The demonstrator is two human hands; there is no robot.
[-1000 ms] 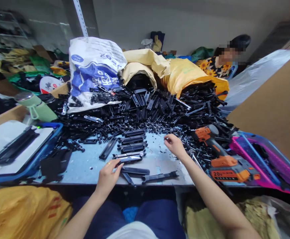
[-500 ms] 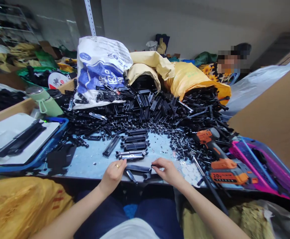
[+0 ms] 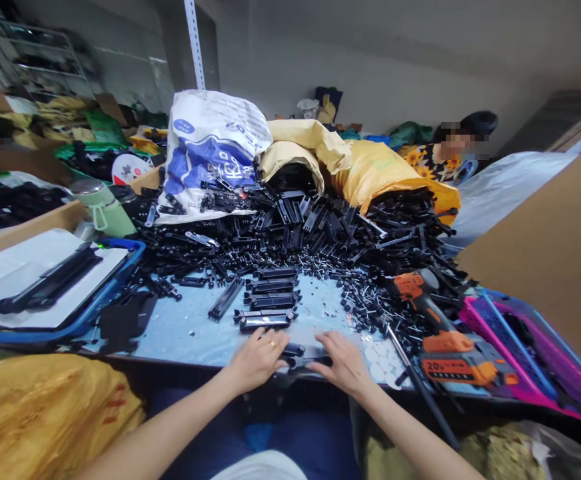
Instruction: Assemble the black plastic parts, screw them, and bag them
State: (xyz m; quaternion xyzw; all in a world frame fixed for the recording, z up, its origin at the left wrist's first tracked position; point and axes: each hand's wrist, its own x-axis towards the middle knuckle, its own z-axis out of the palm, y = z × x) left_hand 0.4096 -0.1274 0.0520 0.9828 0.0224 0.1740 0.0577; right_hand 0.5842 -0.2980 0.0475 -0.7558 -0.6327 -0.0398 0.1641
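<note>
My left hand point(image 3: 260, 360) curls over the left end of a short black plastic bar point(image 3: 296, 349), which shows between its fingers and thumb at the table's front edge. My right hand point(image 3: 343, 363) is at the bar's right side, thumb and fingers spread apart, with a blurred greyish patch between the hands. A second dark piece point(image 3: 295, 363) lies just below the bar; how the two join is hidden. Right behind my hands, several black bar assemblies point(image 3: 268, 320) lie in a stacked row. Another pair of long black bars point(image 3: 226, 298) rests slanted to their left.
A heap of black plastic parts point(image 3: 290, 223) spills from sacks at the back. Loose screws point(image 3: 365, 300) lie at right, near an orange cordless drill point(image 3: 445, 340) and pink basket point(image 3: 500, 340). A blue tray point(image 3: 135, 257) stands left. Another person point(image 3: 435, 157) sits behind.
My left hand has moved right and now covers part of the bar it pinched by the end. My right hand's pinch has opened into spread fingers. The view has tilted slightly.
</note>
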